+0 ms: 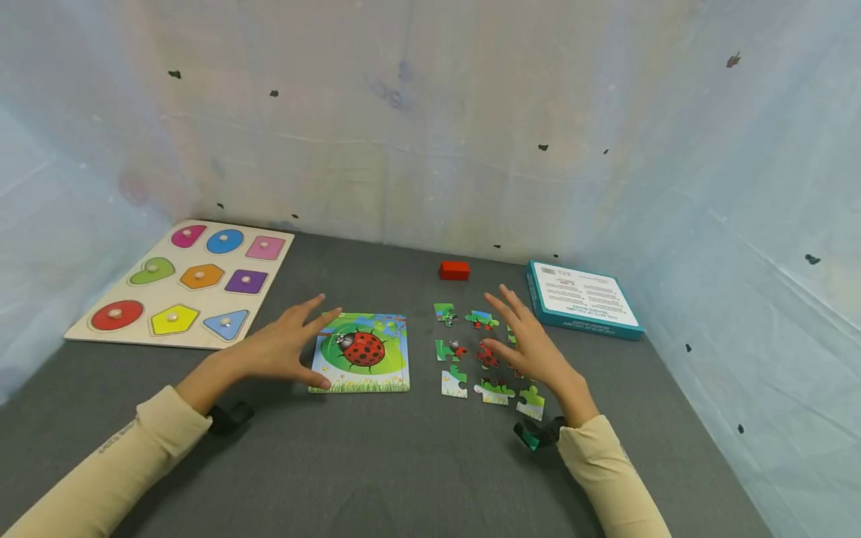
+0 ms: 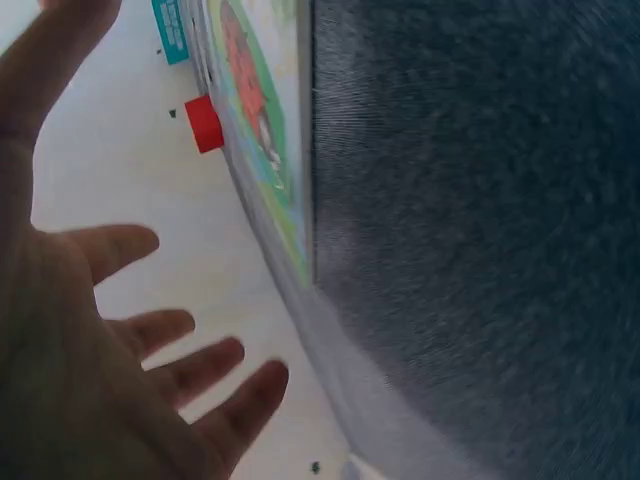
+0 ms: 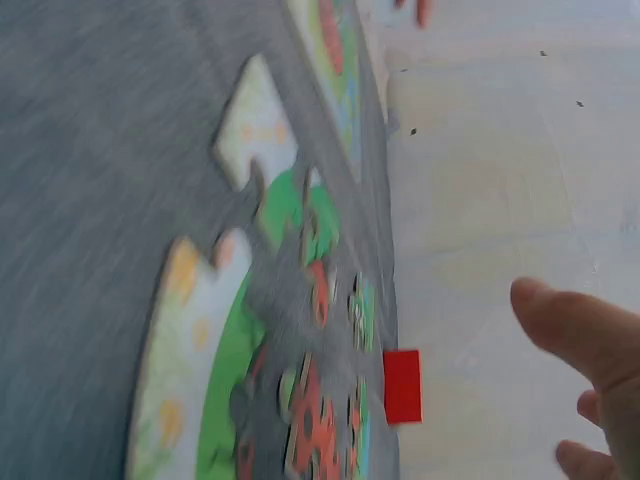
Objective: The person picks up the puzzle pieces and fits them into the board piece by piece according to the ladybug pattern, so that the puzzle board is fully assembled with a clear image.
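A square ladybug picture board (image 1: 364, 353) lies flat on the dark grey table. My left hand (image 1: 285, 347) hovers at the board's left edge, fingers spread and holding nothing; in the left wrist view its fingers (image 2: 205, 375) are apart beside the board (image 2: 255, 120). Right of the board, several loose jigsaw pieces (image 1: 495, 391) with parts of a ladybug picture lie in rough rows. Over the right-hand pieces is my right hand (image 1: 534, 351), fingers extended with nothing in them, hiding some pieces. In the right wrist view the pieces (image 3: 190, 350) lie below the thumb (image 3: 575, 325).
A wooden shape board (image 1: 191, 280) with colourful knobbed pieces lies at the back left. Behind the jigsaw pieces sits a red block (image 1: 454, 270). At the back right is a teal box (image 1: 585, 299) with a white label. Pale sheeting (image 1: 417, 134) encloses the table's back and sides.
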`<state>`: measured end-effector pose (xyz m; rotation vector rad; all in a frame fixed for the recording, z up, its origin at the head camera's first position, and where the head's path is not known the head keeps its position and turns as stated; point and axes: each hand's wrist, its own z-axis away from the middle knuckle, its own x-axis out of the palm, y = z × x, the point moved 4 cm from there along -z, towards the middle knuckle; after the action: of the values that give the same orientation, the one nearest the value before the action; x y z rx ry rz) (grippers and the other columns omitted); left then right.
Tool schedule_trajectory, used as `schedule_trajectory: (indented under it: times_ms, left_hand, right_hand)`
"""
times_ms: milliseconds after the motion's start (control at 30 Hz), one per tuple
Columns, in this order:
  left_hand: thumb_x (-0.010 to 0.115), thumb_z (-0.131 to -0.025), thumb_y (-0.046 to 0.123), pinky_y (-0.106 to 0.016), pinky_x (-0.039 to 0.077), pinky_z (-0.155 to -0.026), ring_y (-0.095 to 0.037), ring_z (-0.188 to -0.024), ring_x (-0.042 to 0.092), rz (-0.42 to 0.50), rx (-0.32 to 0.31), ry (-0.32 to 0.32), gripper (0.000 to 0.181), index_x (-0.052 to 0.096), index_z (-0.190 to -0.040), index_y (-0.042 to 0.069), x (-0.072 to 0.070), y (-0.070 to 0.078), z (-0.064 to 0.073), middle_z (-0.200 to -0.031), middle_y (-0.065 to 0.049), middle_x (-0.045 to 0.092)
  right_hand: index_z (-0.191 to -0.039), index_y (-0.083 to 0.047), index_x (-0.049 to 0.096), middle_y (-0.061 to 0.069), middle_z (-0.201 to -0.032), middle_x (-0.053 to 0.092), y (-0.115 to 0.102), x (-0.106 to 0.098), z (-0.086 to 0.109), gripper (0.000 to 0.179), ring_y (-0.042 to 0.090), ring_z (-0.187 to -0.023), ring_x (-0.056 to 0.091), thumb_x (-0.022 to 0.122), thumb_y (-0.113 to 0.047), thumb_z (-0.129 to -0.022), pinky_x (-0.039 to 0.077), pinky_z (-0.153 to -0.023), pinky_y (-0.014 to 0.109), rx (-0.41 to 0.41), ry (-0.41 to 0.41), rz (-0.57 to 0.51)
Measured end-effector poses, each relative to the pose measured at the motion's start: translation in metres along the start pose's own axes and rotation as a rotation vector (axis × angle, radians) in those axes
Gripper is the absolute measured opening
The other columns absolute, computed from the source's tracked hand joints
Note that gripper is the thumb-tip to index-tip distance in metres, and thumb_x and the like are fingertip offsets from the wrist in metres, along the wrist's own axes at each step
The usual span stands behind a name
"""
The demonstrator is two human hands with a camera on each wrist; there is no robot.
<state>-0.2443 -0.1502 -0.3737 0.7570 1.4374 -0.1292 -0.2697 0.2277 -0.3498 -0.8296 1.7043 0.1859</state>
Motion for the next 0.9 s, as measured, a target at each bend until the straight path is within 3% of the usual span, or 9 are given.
schedule_trajectory:
  times_ms: [133, 233, 467, 900]
  left_hand:
    - [0.081, -0.06, 0.054, -0.067, 0.026, -0.097, -0.047, -0.134, 0.015, 0.119, 0.022, -0.049, 0.115, 0.024, -0.148, 0.007, 0.008, -0.006, -0.003, -0.151, -0.024, 0.009]
    - [0.082, -0.06, 0.053, -0.067, 0.025, -0.097, -0.048, -0.134, 0.016, 0.147, 0.022, -0.085, 0.116, 0.022, -0.148, 0.007, 0.014, -0.01, -0.005, -0.15, -0.026, 0.01]
    - [0.081, -0.059, 0.057, -0.065, 0.027, -0.097, -0.049, -0.132, 0.02, 0.118, 0.004, -0.139, 0.118, 0.023, -0.146, 0.0, 0.022, -0.014, -0.008, -0.147, -0.029, 0.016]
    - [0.079, -0.058, 0.061, -0.063, 0.026, -0.1, -0.048, -0.131, 0.025, 0.092, -0.034, -0.151, 0.118, 0.028, -0.143, -0.004, 0.024, -0.023, -0.012, -0.147, -0.026, 0.021]
  right_hand:
    - [-0.146, -0.012, 0.03, 0.012, -0.15, 0.024, -0.001, 0.008, -0.012, 0.071, 0.032, -0.135, 0.027, 0.068, -0.019, -0.086, 0.032, -0.099, 0.057, -0.01, 0.027, -0.121]
    - [-0.145, -0.01, 0.033, 0.014, -0.144, 0.035, -0.001, 0.015, -0.019, 0.07, 0.032, -0.131, 0.033, 0.069, -0.014, -0.085, 0.034, -0.099, 0.056, -0.014, 0.038, -0.145]
    - [-0.141, -0.007, 0.039, 0.014, -0.138, 0.042, 0.001, 0.033, -0.032, 0.061, 0.029, -0.128, 0.039, 0.066, -0.014, -0.087, 0.036, -0.099, 0.05, -0.015, 0.022, -0.15]
    - [-0.129, -0.001, 0.053, 0.022, -0.132, 0.047, 0.015, 0.061, -0.052, 0.044, 0.033, -0.123, 0.044, 0.065, -0.009, -0.087, 0.038, -0.098, 0.05, 0.005, -0.006, -0.172]
